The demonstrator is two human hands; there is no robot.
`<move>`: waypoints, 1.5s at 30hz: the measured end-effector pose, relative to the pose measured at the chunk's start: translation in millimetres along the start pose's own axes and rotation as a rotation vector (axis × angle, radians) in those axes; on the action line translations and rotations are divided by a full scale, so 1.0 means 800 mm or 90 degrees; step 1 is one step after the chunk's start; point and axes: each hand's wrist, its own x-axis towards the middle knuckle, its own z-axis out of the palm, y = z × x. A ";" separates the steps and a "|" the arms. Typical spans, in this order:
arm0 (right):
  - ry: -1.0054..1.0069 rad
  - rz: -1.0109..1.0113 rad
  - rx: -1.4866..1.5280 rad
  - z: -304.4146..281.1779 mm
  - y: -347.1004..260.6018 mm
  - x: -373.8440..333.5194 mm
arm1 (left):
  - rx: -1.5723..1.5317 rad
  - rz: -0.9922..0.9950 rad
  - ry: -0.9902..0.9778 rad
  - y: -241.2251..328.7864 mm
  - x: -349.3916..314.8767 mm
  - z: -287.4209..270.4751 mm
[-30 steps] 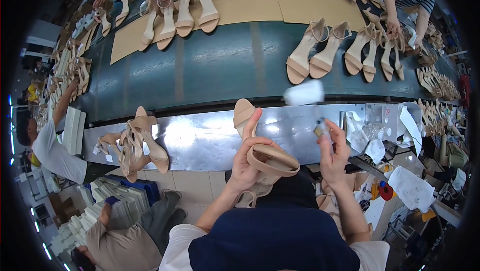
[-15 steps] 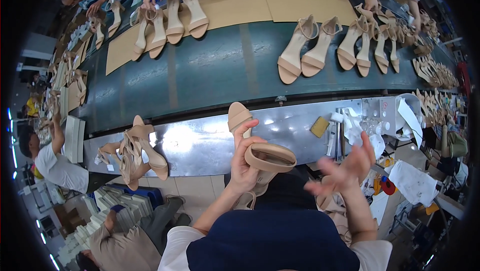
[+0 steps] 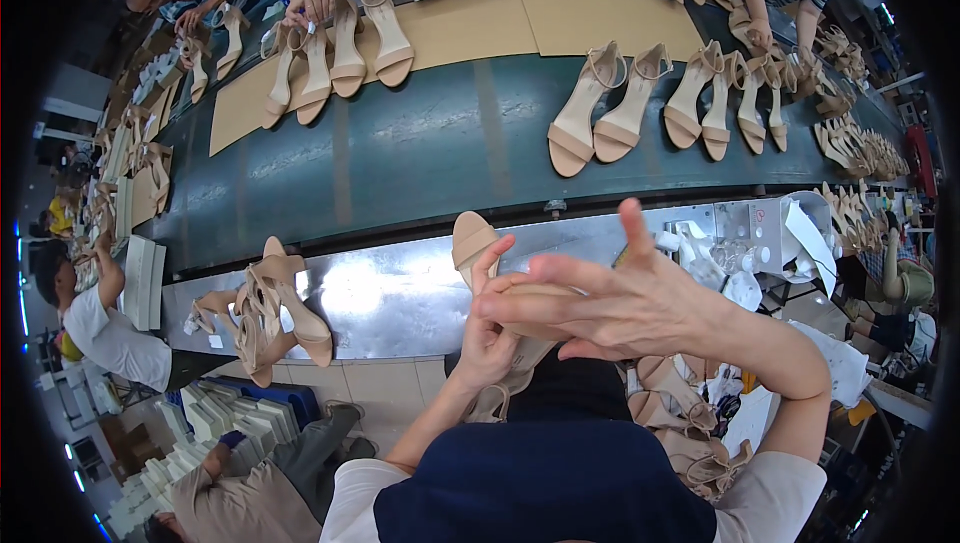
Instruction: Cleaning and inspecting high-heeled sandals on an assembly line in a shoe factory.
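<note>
A beige open-toe sandal point(image 3: 528, 355) is gripped in my left hand point(image 3: 483, 351), its wide toe strap turned up toward me. Over that strap reaches my right hand point(image 3: 640, 305), fingers stretched out and spread, covering most of it. Whether the right fingertips press on the strap I cannot tell. Just beyond my left fingers shows the toe of another beige sandal point(image 3: 472, 237), above the metal bench; its rear part is hidden behind my hand. More sandals point(image 3: 690, 413) lie heaped at my right side, below my right forearm.
A metal bench point(image 3: 375, 308) runs across, with a sandal pile point(image 3: 270, 308) on its left. Behind it lies a green conveyor belt point(image 3: 420, 123) carrying several sandals point(image 3: 620, 113). Co-workers handle sandals across the belt. Bottles point(image 3: 735, 255) and papers clutter the bench's right end.
My right hand has swung left from beside the bench's right part and now covers the sandal's toe strap. My left hand keeps its hold, nearly in place.
</note>
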 end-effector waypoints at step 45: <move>0.269 0.799 0.940 0.025 -0.063 -0.031 | -0.082 -0.155 0.123 -0.006 -0.008 -0.004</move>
